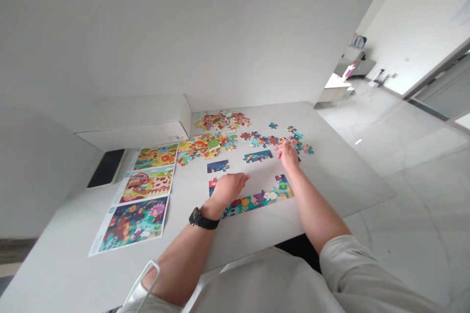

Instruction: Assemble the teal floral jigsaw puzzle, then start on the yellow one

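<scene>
Left hand (pixel 230 188) over left part of part-built puzzle border (pixel 259 198), fingers bent and bunched narrow; can't tell if pinching a piece. Right hand (pixel 290 157) at near edge of loose dark pieces (pixel 264 141), fingers bent, fairly narrow; can't tell if holding one either. Border on white table (pixel 338 171), right in front of torso, bottom row running between forearms, right end turned up, left part partly hidden by hand. Beyond it, apart from it: longer blue strip (pixel 258 156) just left of right hand, shorter blue section (pixel 217 166) past left hand. Farther back, brighter piles, rear (pixel 223 120) and front (pixel 209 145). Off left: three printed pictures (pixel 147 184) in a column, dark-screened device (pixel 107 168) beside them, white box (pixel 132 127) behind. Black watch (pixel 198 217) on left wrist.
</scene>
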Motion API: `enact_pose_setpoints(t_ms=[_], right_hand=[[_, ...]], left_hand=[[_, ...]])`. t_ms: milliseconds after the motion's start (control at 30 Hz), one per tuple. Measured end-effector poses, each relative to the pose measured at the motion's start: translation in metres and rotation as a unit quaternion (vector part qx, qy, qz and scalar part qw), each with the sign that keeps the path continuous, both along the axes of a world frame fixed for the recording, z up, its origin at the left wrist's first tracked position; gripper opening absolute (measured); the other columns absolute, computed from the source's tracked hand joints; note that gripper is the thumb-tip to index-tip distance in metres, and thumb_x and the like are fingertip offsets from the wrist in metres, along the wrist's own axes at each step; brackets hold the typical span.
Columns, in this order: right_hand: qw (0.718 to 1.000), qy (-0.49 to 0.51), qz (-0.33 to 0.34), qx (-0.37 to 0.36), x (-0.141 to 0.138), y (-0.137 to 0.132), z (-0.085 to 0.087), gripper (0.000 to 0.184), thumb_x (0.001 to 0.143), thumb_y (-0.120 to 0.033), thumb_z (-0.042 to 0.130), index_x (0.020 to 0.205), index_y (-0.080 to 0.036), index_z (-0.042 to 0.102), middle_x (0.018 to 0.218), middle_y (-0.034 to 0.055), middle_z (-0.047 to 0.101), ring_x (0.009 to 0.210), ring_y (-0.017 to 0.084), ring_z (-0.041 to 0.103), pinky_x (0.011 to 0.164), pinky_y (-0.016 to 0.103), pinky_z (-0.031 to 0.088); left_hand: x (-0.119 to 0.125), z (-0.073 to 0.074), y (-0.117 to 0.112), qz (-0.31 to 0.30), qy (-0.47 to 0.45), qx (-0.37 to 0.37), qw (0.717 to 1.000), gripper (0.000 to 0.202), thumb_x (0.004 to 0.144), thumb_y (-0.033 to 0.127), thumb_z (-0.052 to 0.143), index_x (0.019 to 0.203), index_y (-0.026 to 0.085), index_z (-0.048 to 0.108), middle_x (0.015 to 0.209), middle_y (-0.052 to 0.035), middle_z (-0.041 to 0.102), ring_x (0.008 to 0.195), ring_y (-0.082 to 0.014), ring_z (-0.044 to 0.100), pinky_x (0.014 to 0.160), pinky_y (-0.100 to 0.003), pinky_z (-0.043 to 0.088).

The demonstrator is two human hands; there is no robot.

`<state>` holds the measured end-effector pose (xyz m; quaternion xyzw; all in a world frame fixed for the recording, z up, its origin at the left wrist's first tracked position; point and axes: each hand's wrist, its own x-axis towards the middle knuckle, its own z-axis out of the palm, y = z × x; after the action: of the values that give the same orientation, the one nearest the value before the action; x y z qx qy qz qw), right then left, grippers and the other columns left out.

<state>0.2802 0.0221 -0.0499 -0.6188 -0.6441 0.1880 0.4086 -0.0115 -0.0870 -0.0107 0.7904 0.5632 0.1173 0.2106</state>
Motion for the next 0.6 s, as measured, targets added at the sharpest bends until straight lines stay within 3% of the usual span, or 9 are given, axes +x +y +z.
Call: enact_pose_setpoints(t_ms=[133,200,267,333,467,600], right_hand=[[1.0,-0.013,-0.006,0.006,-0.002,0.004,-0.005,0.074,0.114,-0.047,0.017,0.06,-0.028,0.064,0.098,0.0091,0.083,0.107,0.027,0.078,0.11,0.042,0.056],[0.999,-0.015,-0.023,0.036,-0.003,0.006,-0.011,0.054,0.111,-0.044,0.03,0.087,-0.026,0.076,0.109,0.0105,0.083,0.111,0.027,0.076,0.108,0.043,0.057],[0.997,-0.012,-0.04,0.067,-0.003,0.009,-0.016,0.037,0.105,-0.041,0.044,0.117,-0.024,0.075,0.12,0.0124,0.081,0.114,0.027,0.074,0.104,0.042,0.06],[0.995,-0.003,-0.055,0.082,-0.001,0.012,-0.019,0.041,0.099,-0.037,0.053,0.134,-0.022,0.068,0.125,0.0145,0.078,0.11,0.026,0.074,0.1,0.042,0.061],[0.993,0.021,-0.095,0.069,0.012,0.03,-0.011,0.049,0.094,-0.035,0.056,0.139,-0.02,0.065,0.124,0.0157,0.079,0.103,0.026,0.075,0.097,0.042,0.062],[0.991,-0.022,-0.128,0.0,0.028,0.064,0.008,0.045,0.092,-0.029,0.056,0.133,-0.019,0.07,0.12,0.0151,0.081,0.107,0.028,0.076,0.102,0.043,0.06]], left_hand=[[-0.001,0.0,-0.001,0.013,-0.007,0.008,1.0,0.034,0.114,0.033,0.044,0.105,0.025,0.076,0.098,-0.0067,0.084,0.093,-0.0239,0.079,0.08,-0.03,0.051],[0.001,0.0,-0.002,0.025,0.005,0.011,1.0,0.032,0.115,0.033,0.043,0.125,0.027,0.073,0.099,-0.007,0.084,0.093,-0.0252,0.08,0.079,-0.03,0.052],[0.003,0.0,-0.003,0.026,0.021,0.01,0.999,0.034,0.114,0.036,0.045,0.14,0.028,0.067,0.093,-0.0066,0.083,0.092,-0.0268,0.081,0.078,-0.031,0.053],[0.004,0.0,-0.005,0.012,0.034,0.006,0.999,0.038,0.113,0.039,0.049,0.146,0.028,0.063,0.09,-0.0063,0.082,0.093,-0.028,0.081,0.078,-0.031,0.053],[0.005,-0.001,-0.006,0.006,0.046,0.007,0.999,0.043,0.112,0.04,0.05,0.151,0.028,0.062,0.089,-0.0077,0.082,0.095,-0.0298,0.081,0.079,-0.033,0.055],[0.006,0.002,-0.007,0.009,0.05,0.004,0.999,0.044,0.112,0.042,0.05,0.152,0.028,0.061,0.089,-0.0086,0.081,0.095,-0.0302,0.081,0.081,-0.034,0.056]])
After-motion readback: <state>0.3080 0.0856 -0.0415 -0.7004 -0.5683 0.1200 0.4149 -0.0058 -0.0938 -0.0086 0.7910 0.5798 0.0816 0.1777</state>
